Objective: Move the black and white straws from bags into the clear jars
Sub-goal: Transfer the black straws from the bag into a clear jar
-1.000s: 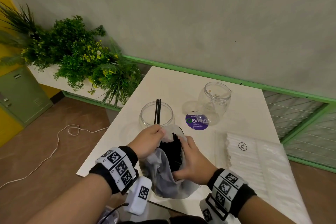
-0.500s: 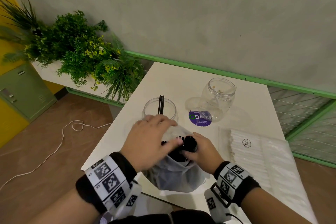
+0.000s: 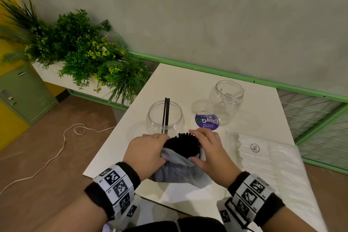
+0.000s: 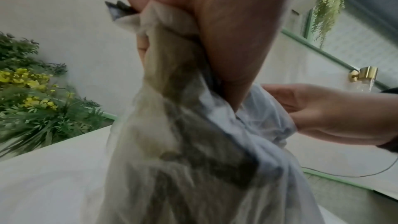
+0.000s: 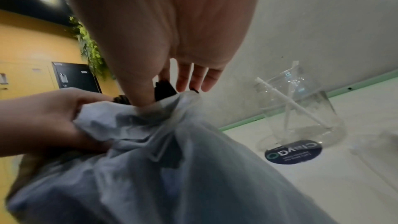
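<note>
A thin grey plastic bag (image 3: 180, 173) of black straws (image 3: 181, 144) stands on the white table (image 3: 188, 84) near its front edge. My left hand (image 3: 150, 149) grips the bunched left rim of the bag (image 4: 193, 159). My right hand (image 3: 209, 149) holds the right side, thumb on the plastic and fingers reaching over the straw ends (image 5: 163, 89). Just behind stands a clear jar (image 3: 164, 117) with two black straws (image 3: 166, 111) leaning in it. A second clear jar (image 3: 226, 100) at the back right holds white straws (image 5: 290, 103).
A flat clear bag of white straws (image 3: 263, 158) marked XL lies at the right. A round purple sticker (image 3: 207, 121) sits between the jars. Green plants (image 3: 84, 52) stand left of the table; a white cable (image 3: 56, 154) lies on the floor.
My left hand left the two black straws in the near jar and came back to the bag. It now grips the left rim, and the straw ends stick out further.
</note>
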### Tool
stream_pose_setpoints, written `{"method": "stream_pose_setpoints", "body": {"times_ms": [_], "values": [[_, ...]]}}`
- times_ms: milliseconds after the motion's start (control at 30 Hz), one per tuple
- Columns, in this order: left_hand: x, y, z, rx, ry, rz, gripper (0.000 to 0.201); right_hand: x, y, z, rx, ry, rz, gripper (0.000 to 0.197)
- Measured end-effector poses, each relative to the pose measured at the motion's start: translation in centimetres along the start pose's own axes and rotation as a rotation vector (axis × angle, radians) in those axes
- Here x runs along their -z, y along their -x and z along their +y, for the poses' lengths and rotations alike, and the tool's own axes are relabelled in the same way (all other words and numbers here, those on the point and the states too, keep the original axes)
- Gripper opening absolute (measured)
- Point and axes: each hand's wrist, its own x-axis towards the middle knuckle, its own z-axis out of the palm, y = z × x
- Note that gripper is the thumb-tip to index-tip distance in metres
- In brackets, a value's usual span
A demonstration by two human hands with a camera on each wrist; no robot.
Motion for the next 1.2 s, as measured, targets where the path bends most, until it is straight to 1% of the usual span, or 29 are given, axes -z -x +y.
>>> {"method": "stream_pose_setpoints", "body": {"times_ms": [67,167,233,300,367,433,500,600,633,700,767,800,867,967,1000,1067,1100,1133,1200], "values": [[0.4,-0.3,0.3,-0.032,-0.04,0.026,0.037,0.0,-0.1,-0.6,0.005,-0.04,0.025,0.082],[0.1,-0.4,0.4,-0.047,-0.045,0.082,0.044,-0.2,-0.1,-0.5,-0.026,0.013,0.004,0.089],[-0.4,-0.5,0.0,-0.02,-0.042,0.102,0.048,-0.7,0.0,0.1,-0.086,0.088,-0.073,0.088],[-0.5,-0.5,-0.5,-0.021,-0.025,0.128,0.049,-1.2,0.4,0.8,-0.149,0.144,-0.147,0.083],[-0.3,-0.2,-1.1,-0.078,0.003,0.126,0.05,-1.6,0.9,1.4,-0.194,0.171,-0.183,0.078],[-0.2,0.3,-1.5,-0.144,0.031,0.118,0.048,-1.8,1.3,1.9,-0.195,0.164,-0.149,0.077],[-0.4,0.8,-1.8,-0.169,0.061,0.116,0.044,-1.8,1.5,1.7,-0.14,0.096,-0.042,0.078],[-1.1,1.2,-2.0,-0.18,0.067,0.124,0.028,-1.8,0.9,-0.1,-0.062,-0.177,0.147,0.071],[-1.3,1.2,-1.9,-0.184,0.066,0.135,0.026,-1.9,0.7,-0.7,-0.054,-0.25,0.183,0.07],[-1.4,1.3,-1.8,-0.185,0.082,0.161,0.024,-2.5,0.3,-1.4,-0.067,-0.311,0.177,0.078],[-1.2,1.4,-1.8,-0.198,0.111,0.17,0.018,-3.1,0.3,-1.2,-0.11,-0.31,0.106,0.091],[-1.1,1.5,-1.9,-0.211,0.116,0.162,0.015,-3.3,0.3,-0.9,-0.132,-0.302,0.074,0.096],[-0.7,1.6,-1.9,-0.247,0.12,0.102,0.014,-3.5,0.2,-0.4,-0.158,-0.291,0.034,0.101],[0.2,1.6,-1.6,-0.265,0.2,0.021,0.027,-3.6,-0.2,0.0,-0.174,-0.283,0.008,0.102],[0.4,1.5,-1.6,-0.244,0.249,0.021,0.029,-3.7,-0.4,0.0,-0.178,-0.278,0.007,0.103],[0.4,1.3,-1.4,-0.166,0.365,0.045,0.023,-3.8,-0.9,0.0,-0.189,-0.276,0.0,0.106],[0.2,1.2,-1.4,-0.127,0.41,0.051,0.025,-3.8,-1.2,0.0,-0.202,-0.286,-0.016,0.109],[0.2,1.0,-1.3,-0.092,0.435,0.04,0.04,-3.6,-1.5,-0.1,-0.226,-0.308,-0.034,0.112],[0.1,0.8,-1.5,-0.048,0.445,-0.046,0.074,-3.5,-2.1,0.0,-0.271,-0.358,-0.068,0.116]]}}
